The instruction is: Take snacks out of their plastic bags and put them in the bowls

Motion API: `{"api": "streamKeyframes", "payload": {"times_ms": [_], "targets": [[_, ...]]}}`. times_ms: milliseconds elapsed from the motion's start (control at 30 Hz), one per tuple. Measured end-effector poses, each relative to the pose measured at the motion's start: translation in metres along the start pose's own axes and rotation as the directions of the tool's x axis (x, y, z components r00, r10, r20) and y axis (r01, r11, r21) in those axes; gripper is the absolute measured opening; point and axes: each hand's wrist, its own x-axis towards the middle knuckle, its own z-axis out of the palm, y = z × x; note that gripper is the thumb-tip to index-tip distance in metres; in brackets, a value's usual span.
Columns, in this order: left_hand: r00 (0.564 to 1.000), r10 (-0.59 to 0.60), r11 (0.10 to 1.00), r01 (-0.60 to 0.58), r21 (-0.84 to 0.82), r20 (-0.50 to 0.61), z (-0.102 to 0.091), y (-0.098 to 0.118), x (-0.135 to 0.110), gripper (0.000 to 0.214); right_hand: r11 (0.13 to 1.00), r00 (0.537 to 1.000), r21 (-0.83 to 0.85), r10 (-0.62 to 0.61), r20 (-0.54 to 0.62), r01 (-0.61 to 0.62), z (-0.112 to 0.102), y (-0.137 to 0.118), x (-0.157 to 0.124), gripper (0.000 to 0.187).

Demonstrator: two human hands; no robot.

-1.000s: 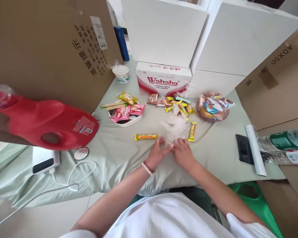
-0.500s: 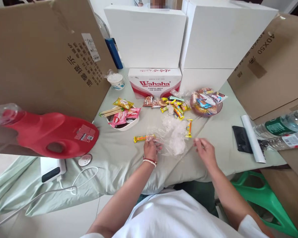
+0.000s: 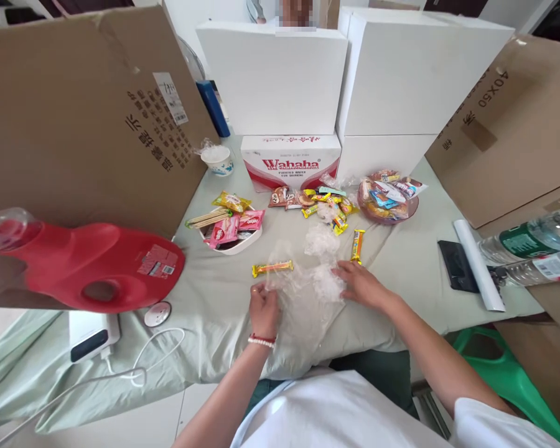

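My left hand (image 3: 264,312) is closed on the left edge of a clear plastic bag (image 3: 296,314), which lies spread on the cloth. My right hand (image 3: 364,286) has its fingers apart, their tips touching a crumpled wad of clear plastic (image 3: 327,284). Another crumpled plastic piece (image 3: 321,239) lies just beyond. A yellow-wrapped snack bar (image 3: 272,268) rests past my left hand, partly under the thin film. A second yellow-wrapped bar (image 3: 357,246) lies beyond my right fingers.
A white dish (image 3: 236,249) of pink packets and sticks stands left; a bowl (image 3: 387,218) of snacks stands right. Yellow candies (image 3: 336,208) lie between. A red jug (image 3: 102,267), a black phone (image 3: 455,266), bottles (image 3: 527,239) and cardboard (image 3: 88,112) flank the table.
My left hand has moved left and nearer me, spreading the clear bag towards me. My right hand has moved left to the crumpled plastic, its fingers opening out.
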Motion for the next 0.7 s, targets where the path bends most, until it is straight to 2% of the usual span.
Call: {"api": "streamKeyframes", "payload": {"times_ms": [100,200,300,367,433,533,633,700], "targets": [[1.000,-0.006,0.998,0.004,0.065,0.026,-0.017,-0.005,0.000,0.030,1.000,0.998,-0.001,0.016,-0.059,-0.016,-0.014,0.006,-0.008,0.057],[0.999,-0.012,0.988,0.004,0.156,0.050,-0.034,-0.006,-0.002,0.031,0.995,0.994,0.044,-0.081,-0.077,0.084,-0.049,0.020,-0.009,0.054],[0.999,-0.010,0.970,0.000,0.244,0.037,-0.051,-0.005,-0.005,0.034,0.978,0.984,0.106,-0.177,-0.020,0.178,-0.084,0.032,0.006,0.052],[1.000,-0.002,0.956,-0.001,0.295,0.012,-0.059,-0.005,-0.005,0.035,0.963,0.971,0.153,-0.233,0.058,0.222,-0.095,0.036,0.026,0.052],[1.000,-0.001,0.945,0.003,0.326,-0.007,-0.063,-0.006,-0.005,0.035,0.955,0.958,0.174,-0.263,0.110,0.242,-0.094,0.034,0.049,0.051],[0.999,-0.014,0.934,0.028,0.356,-0.041,-0.063,-0.008,-0.003,0.033,0.952,0.955,0.180,-0.271,0.117,0.248,-0.074,0.025,0.073,0.044],[0.996,-0.007,0.922,0.043,0.385,-0.093,-0.058,-0.012,0.000,0.029,0.950,0.959,0.196,-0.266,0.098,0.243,-0.059,0.018,0.066,0.040],[0.994,0.002,0.909,0.042,0.416,-0.105,-0.054,-0.012,0.004,0.026,0.952,0.963,0.195,-0.256,0.088,0.235,-0.063,0.018,0.045,0.039]]}}
